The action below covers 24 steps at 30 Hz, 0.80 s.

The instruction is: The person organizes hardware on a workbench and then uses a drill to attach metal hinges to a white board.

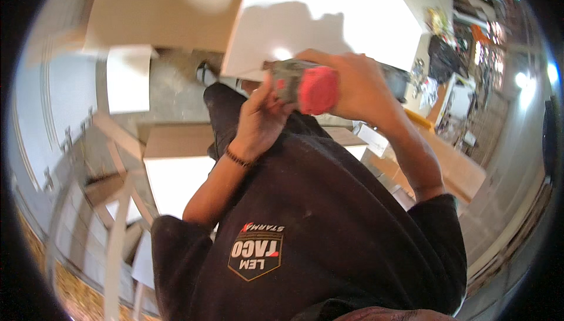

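Note:
Both my hands are at a grey-green power tool (286, 82) with a round red end, held in front of my body; its exact kind is hard to make out. My right hand (352, 83) is wrapped round it from the right. From below left, my left hand (262, 115) grips its side, the thumb up along the body. The tool is at the near edge of a large white panel (376, 18), overlapping it in view; whether they touch, I cannot tell. A shadow of hands and tool falls across the panel.
A tan board (164, 12) stands left of the white panel. White panels (128, 80) and wooden strips (117, 133) lie at the left. To the right are a black bag (442, 59), a dark container (396, 80), a cardboard piece (455, 165) and assorted clutter.

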Motion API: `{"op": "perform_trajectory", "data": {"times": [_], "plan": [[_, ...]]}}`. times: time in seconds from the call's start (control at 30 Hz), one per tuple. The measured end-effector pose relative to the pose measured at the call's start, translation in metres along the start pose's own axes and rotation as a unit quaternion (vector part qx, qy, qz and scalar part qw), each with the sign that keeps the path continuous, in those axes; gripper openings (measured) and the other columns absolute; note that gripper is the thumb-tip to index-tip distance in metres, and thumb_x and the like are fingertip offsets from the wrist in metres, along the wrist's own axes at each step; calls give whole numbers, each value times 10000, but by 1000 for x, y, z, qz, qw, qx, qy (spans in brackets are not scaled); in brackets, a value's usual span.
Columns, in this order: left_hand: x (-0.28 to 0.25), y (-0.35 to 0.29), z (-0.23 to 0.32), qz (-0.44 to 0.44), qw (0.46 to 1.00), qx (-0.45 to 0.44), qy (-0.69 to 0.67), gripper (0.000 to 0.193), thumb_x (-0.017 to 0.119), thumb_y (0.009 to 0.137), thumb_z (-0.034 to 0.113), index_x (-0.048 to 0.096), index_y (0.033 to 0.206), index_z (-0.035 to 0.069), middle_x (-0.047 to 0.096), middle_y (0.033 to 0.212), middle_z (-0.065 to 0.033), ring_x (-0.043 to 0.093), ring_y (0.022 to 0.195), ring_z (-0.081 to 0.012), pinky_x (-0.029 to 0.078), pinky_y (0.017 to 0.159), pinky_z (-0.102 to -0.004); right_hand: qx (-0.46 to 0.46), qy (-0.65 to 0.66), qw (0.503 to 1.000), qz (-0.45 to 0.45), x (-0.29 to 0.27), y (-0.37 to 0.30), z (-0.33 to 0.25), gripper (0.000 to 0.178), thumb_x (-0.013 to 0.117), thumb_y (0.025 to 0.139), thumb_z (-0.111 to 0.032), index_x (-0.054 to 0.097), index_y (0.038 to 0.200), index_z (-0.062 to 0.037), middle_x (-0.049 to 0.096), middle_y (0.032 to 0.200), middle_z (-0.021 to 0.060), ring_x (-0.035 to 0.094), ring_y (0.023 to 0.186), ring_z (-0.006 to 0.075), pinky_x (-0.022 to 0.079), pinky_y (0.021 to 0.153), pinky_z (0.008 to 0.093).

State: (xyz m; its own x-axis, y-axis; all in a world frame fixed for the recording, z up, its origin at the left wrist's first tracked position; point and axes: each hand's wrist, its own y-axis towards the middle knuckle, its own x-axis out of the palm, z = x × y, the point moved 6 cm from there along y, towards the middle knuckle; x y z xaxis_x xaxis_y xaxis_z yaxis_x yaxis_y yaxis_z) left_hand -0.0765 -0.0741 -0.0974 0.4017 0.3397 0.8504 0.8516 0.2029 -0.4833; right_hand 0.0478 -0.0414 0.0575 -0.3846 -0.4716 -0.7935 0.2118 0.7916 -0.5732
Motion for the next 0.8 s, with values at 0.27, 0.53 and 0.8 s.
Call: {"op": "perform_trajectory", "data": {"times": [0.27, 0.53, 0.8], "plan": [[-7, -25, 27, 165, 840, 213, 470, 429, 541, 1009, 429, 627, 1173, 42, 647, 1085, -64, 631, 915, -155, 542, 801, -312, -61, 56, 996, 46, -3, -28, 29, 457, 715, 687, -145, 672, 1140, -99, 719, 857, 171, 710, 857, 349, 552, 740, 463], [49, -15, -32, 127, 92, 350, 924, 589, 565, 982, 372, 441, 1413, -10, 406, 1516, -181, 352, 1415, -384, 324, 1151, -475, -60, 225, 959, 161, -26, -121, 119, 790, 717, 641, -58, 515, 1385, -228, 720, 923, 154, 712, 894, 335, 551, 840, 437], [35, 25, -98, 304, 6, 351, 886, 753, 462, 1011, 499, 373, 1444, -111, 343, 1534, -265, 309, 1443, -386, 228, 1195, -499, 87, 371, 763, 522, 10, -253, 380, 336, 775, 680, -4, 680, 1002, -10, 717, 950, 80, 672, 836, 158, 532, 784, 306]]}}
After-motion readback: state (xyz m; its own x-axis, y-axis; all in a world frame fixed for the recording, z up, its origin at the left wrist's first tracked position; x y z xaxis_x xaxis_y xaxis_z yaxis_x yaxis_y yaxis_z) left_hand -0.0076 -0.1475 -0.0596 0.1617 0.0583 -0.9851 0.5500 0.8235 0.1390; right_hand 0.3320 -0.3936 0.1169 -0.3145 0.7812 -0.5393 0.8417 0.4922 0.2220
